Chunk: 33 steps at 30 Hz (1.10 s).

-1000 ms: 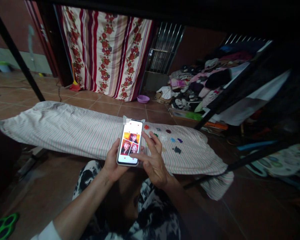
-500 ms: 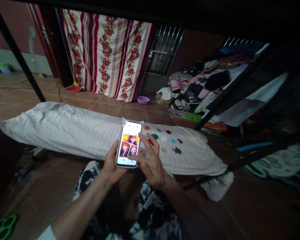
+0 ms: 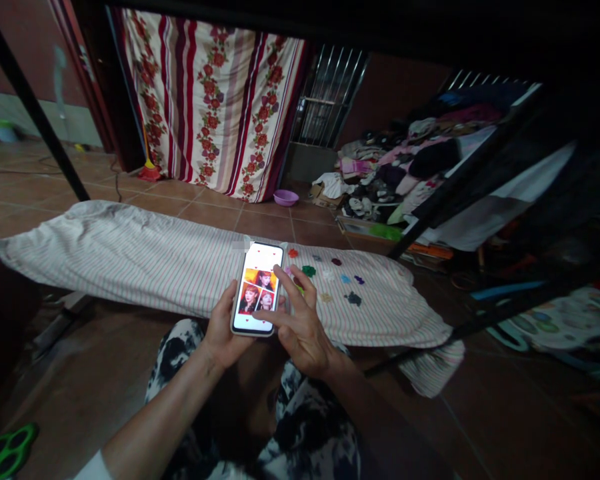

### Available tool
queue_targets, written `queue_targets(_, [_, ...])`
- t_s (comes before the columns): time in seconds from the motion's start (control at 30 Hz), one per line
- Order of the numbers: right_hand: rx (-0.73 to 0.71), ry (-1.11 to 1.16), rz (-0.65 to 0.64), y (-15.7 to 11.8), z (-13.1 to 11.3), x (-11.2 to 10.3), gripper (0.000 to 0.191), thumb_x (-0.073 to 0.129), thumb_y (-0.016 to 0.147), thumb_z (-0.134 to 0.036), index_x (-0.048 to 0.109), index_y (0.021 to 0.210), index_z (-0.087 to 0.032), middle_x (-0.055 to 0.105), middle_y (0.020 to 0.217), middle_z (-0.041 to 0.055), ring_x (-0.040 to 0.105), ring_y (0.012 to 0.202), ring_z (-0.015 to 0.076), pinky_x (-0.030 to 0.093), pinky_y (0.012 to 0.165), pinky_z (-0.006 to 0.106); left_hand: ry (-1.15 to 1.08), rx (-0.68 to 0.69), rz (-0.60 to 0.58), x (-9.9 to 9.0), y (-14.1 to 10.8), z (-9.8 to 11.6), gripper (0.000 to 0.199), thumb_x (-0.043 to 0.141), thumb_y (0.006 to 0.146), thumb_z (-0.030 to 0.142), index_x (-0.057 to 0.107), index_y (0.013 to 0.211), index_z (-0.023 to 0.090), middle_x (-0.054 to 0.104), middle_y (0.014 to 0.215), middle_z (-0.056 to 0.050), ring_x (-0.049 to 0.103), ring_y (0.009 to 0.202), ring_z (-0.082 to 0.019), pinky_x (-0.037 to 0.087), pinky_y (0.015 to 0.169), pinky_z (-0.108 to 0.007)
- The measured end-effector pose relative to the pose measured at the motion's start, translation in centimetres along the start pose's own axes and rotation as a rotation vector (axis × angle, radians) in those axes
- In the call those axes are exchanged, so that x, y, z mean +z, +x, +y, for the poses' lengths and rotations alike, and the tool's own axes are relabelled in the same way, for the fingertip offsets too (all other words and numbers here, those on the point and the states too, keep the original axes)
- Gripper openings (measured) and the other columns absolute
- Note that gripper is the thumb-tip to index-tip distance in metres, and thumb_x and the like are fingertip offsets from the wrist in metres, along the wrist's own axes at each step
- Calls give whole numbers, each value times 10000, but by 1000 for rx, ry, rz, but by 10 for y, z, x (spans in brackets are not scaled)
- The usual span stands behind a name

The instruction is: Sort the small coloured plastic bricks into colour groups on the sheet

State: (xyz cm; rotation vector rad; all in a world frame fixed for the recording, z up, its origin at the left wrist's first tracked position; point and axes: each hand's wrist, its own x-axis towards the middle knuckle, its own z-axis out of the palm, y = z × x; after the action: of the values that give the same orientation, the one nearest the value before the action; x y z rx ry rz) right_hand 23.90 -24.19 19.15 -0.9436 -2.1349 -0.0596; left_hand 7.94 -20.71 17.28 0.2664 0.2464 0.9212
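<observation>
My left hand (image 3: 226, 333) is closed round the lower left of a smartphone (image 3: 255, 325), holding it tilted up in front of me. Its lit screen carries pictures of a person and small red hearts on white. Over the right side of the screen is my right hand (image 3: 303, 330), fingers apart, with the thumb and a fingertip at the glass; whether they touch it I cannot tell. Beyond the phone, small heaps of coloured pieces lie on a striped cloth (image 3: 145, 260), among them an orange heap (image 3: 293, 253), a green heap (image 3: 309, 271) and a dark grey heap (image 3: 353, 299).
The cloth covers a long low bench across my front. Black metal bars (image 3: 35, 107) slant at both sides. Behind are a floral curtain (image 3: 213, 107), a purple basin (image 3: 286, 197) and a large pile of clothes (image 3: 395, 167). A green openwork object (image 3: 7, 453) lies at lower left.
The right hand's fingers have shifted very slightly left over the screen. The phone and left hand stay in place, and the view has moved a little.
</observation>
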Motion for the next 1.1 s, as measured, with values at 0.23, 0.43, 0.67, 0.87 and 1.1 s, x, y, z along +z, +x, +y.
queue_targets(0.23, [-9,-18,-23,-2,-5,7,542,235,985,-479,739,1064,-295,105,1613,-59,115,1430,337,193,1137,572,0,10,-20,-2,0,-1,585,423,941,469,476,1369,75,688,1133,-151,651,1046,-265,386,1063,-435])
queue_targets(0.43, [99,-258,265,24,65,-29,534,221,986,-520,616,1258,-284,257,1556,23,171,1432,301,159,1146,599,44,-59,-38,-7,-5,-2,615,428,927,501,467,1359,64,699,1073,-181,677,966,-291,491,917,-457])
queue_targets(0.67, [319,-437,712,33,105,-67,568,162,999,-466,395,1444,-201,309,1517,125,239,1419,291,174,1140,593,42,-69,-11,-11,-7,-5,659,391,930,529,467,1338,17,680,1091,-233,683,941,-288,518,838,-412])
queue_targets(0.87, [330,-324,569,12,64,-34,545,136,995,-416,413,1427,-231,363,1499,96,279,1410,272,219,1124,591,54,-72,-25,-15,-7,-7,673,414,917,542,466,1348,28,660,1145,-232,678,940,-289,498,874,-420])
queue_targets(1.1, [347,-238,540,3,58,-27,519,148,998,-390,491,1357,-242,383,1491,79,301,1400,252,225,1128,569,19,-78,-41,-9,-9,-3,676,401,924,533,437,1370,26,671,1119,-227,678,947,-290,500,861,-411])
